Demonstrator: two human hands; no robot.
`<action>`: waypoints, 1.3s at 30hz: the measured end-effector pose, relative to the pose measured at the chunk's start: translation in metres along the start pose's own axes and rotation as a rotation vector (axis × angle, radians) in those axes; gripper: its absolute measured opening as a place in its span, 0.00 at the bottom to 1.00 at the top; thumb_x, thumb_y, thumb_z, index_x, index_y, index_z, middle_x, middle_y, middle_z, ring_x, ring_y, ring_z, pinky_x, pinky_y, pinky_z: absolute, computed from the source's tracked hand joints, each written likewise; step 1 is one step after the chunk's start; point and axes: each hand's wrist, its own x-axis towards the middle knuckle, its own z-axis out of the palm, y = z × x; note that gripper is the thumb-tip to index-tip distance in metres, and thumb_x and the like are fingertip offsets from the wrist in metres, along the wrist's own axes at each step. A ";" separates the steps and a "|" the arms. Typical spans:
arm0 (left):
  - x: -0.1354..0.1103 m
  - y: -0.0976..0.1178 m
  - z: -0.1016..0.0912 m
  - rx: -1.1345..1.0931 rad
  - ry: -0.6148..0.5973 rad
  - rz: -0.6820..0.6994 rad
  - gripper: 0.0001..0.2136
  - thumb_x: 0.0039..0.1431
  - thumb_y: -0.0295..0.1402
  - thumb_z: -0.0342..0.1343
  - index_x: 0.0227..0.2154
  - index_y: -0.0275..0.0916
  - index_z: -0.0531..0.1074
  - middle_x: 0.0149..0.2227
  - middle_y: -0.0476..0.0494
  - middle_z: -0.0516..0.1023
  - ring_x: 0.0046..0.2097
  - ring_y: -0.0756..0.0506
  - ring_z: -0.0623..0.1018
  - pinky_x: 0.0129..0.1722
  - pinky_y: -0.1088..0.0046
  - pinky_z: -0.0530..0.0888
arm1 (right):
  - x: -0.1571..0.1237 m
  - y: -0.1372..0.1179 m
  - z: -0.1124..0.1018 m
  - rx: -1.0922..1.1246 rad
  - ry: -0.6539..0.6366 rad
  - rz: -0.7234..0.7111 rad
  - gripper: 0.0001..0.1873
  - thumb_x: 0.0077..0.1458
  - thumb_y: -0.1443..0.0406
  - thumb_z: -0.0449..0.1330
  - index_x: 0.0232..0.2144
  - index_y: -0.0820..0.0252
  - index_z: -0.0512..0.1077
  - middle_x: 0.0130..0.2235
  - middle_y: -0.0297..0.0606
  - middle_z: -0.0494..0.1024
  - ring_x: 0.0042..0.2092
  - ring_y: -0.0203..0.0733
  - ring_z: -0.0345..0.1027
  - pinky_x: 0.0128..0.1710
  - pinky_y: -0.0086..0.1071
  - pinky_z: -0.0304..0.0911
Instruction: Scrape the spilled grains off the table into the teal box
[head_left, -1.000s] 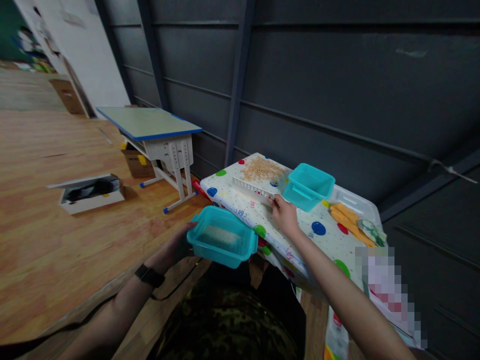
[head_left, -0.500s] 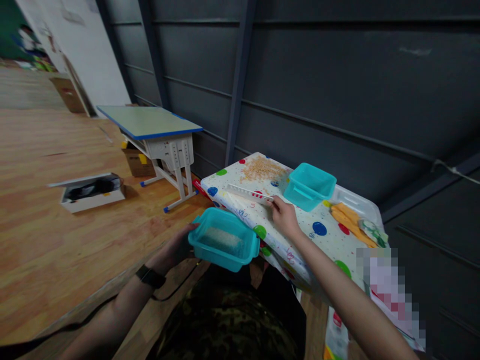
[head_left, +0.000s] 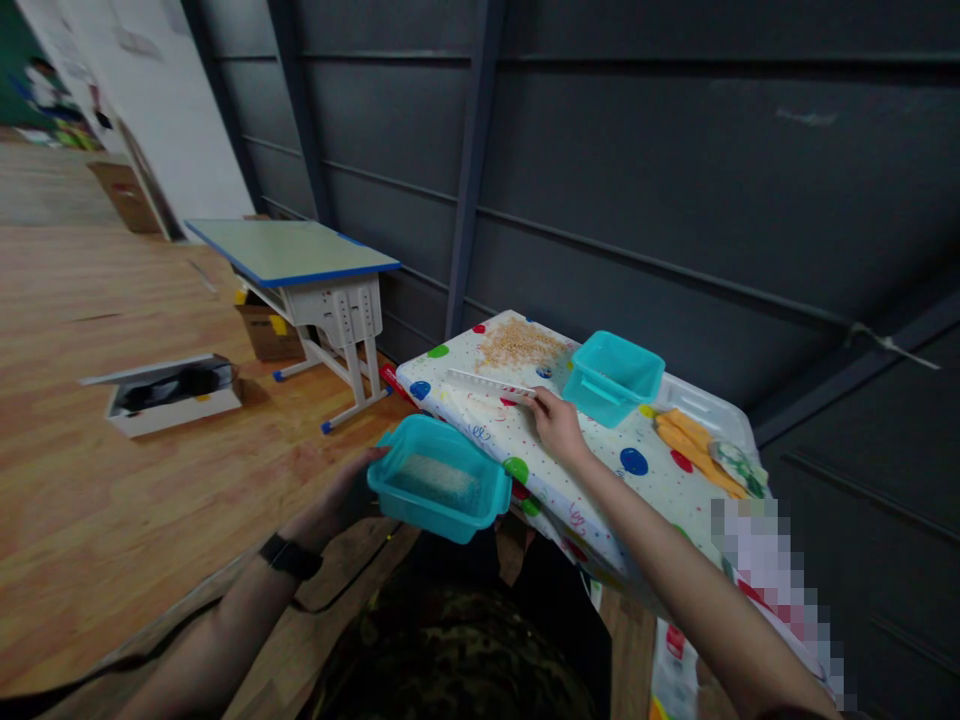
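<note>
My left hand (head_left: 360, 490) grips the left end of a teal plastic container (head_left: 450, 520), held at the table's near edge. Whitish, rice-like grains (head_left: 439, 478) cover part of its bottom. Pinched in my right hand (head_left: 559, 422) is a long white strip with a row of notches or holes (head_left: 487, 384), lying low over the tabletop and pointing left. Just beyond the strip, small tan grains (head_left: 517, 343) are spread on the patterned tablecloth (head_left: 487, 420). A second teal container (head_left: 615, 380) stands right of the grains; its bottom is mostly hidden.
An orange cloth (head_left: 694, 445), a green-and-white packet (head_left: 739, 465) and a white tray (head_left: 712, 405) lie on the table's right. A dark panelled wall (head_left: 637, 160) rises behind. Left are a school desk (head_left: 292, 250) and an open white box (head_left: 180, 400) on the floor.
The whole view has shifted slightly left. My right hand and the strip have barely moved over the cloth, and my left hand still holds the container at the table edge.
</note>
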 end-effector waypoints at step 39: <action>0.017 -0.002 0.020 -0.024 -0.046 0.039 0.16 0.56 0.49 0.66 0.39 0.45 0.76 0.29 0.50 0.79 0.30 0.43 0.78 0.31 0.67 0.77 | -0.086 0.001 -0.073 0.434 0.279 0.596 0.39 0.38 0.32 0.74 0.34 0.59 0.79 0.34 0.45 0.85 0.31 0.49 0.77 0.22 0.39 0.77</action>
